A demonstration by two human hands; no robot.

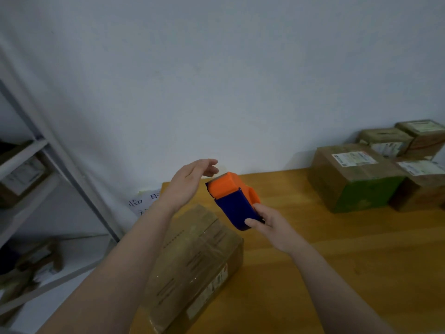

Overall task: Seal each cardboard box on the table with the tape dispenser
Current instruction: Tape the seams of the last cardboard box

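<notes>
My right hand [269,227] grips the blue handle end of an orange and blue tape dispenser [232,198], held in the air above the table with its orange head pointing up and away. My left hand [190,182] hovers just left of the dispenser's head, fingers straight and relaxed, holding nothing. Below both hands a cardboard box [195,263] lies on the wooden table [337,261] near its left edge, with shiny tape along its top seam.
Several cardboard boxes with white labels [354,174] stand grouped at the table's far right against the wall. A metal shelf rack [36,189] with more parcels stands to the left. A paper sheet with handwriting [144,203] hangs beside the table's far left corner.
</notes>
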